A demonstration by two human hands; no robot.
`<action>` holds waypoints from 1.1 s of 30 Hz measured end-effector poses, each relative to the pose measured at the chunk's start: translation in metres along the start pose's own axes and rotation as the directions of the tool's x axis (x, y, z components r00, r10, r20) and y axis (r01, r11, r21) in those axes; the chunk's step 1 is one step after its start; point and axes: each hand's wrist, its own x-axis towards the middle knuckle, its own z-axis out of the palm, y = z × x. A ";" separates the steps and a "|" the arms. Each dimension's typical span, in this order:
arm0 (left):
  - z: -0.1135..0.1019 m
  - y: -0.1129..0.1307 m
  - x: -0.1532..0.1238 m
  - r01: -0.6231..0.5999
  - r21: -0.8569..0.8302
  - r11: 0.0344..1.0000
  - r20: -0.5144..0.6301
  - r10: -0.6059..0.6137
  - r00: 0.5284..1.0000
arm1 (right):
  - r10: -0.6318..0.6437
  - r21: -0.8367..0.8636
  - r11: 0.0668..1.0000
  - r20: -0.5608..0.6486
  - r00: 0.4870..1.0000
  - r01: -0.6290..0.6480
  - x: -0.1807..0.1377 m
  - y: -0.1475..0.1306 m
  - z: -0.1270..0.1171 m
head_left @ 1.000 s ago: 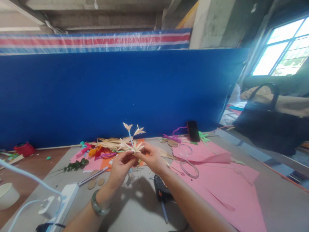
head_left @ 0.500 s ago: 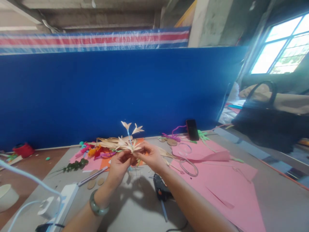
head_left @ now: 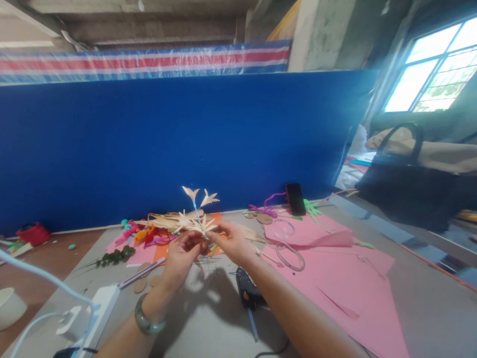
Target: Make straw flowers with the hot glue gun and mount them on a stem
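Note:
Above the table I hold up a small spray of cream-coloured artificial flowers with pointed petals and a pale blue stem. My left hand is closed around its lower part, where thin stems hang below the fingers. My right hand pinches at the base of the lowest bloom from the right side. Two blooms stand higher than the others. The exact grip of the fingertips is partly hidden by the petals. A black glue gun with a glue stick lies on the table below my right forearm.
Pink sheets cover the right side, with scissors at their left edge. A phone leans on the blue partition. Dried straw, colourful pipe cleaners and a green sprig lie left; a power strip sits nearer.
The flowers have tilted slightly left, and the lowest bloom has turned a little in my fingers. Both hands stay close together at the stems. The whole view has shifted slightly.

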 end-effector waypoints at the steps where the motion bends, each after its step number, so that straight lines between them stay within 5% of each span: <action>1: 0.000 0.000 0.000 -0.002 0.007 1.000 -0.004 0.002 1.000 | 0.006 0.014 1.000 -0.005 1.000 -0.006 0.000 0.001 0.001; 8: 0.000 -0.002 0.001 -0.012 -0.031 0.999 -0.022 0.011 1.000 | 0.011 0.164 0.986 0.028 1.000 -0.016 -0.001 0.003 0.005; 15: -0.002 0.001 0.001 0.057 -0.112 0.992 0.008 -0.057 0.998 | 0.028 0.087 0.996 -0.025 0.999 -0.026 -0.002 0.000 0.005; 27: -0.007 0.004 0.001 0.119 -0.178 0.977 0.068 -0.109 0.992 | 0.063 0.220 0.974 0.009 0.998 -0.063 -0.001 -0.002 0.004; 33: -0.010 0.002 0.002 0.119 -0.192 0.974 0.060 -0.109 0.992 | 0.060 0.079 0.995 0.025 0.998 -0.062 -0.003 -0.009 -0.001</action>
